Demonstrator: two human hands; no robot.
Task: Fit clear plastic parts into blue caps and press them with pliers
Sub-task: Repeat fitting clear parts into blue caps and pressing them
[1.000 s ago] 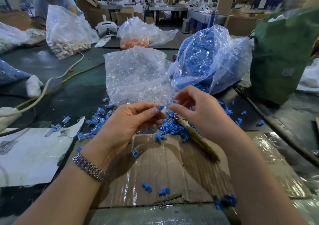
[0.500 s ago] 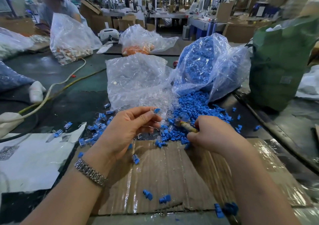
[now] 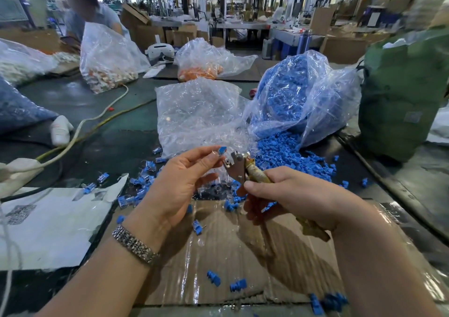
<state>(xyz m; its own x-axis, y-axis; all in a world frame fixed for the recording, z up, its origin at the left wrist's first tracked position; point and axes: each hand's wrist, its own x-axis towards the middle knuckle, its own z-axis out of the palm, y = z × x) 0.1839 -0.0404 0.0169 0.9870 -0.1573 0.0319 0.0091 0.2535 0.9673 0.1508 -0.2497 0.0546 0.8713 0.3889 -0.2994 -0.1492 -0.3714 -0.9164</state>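
The cap (image 3: 222,150) pinched in the left hand (image 3: 179,183) was bright blue, as were the caps spilled in a heap (image 3: 286,156) from a clear bag (image 3: 303,98) tinted blue by its load. The pliers (image 3: 239,171) showed bare silver metal at the head and dull yellow-brown wrapped handles. A silver ribbed watch band (image 3: 134,245) circled the left wrist. The cardboard (image 3: 230,243) was brown and corrugated under glossy film. The worktop (image 3: 97,146) was dark green. A sack (image 3: 403,93) was green, a cable (image 3: 97,118) cream, one bag's contents (image 3: 199,72) orange, a sheet (image 3: 48,224) white.
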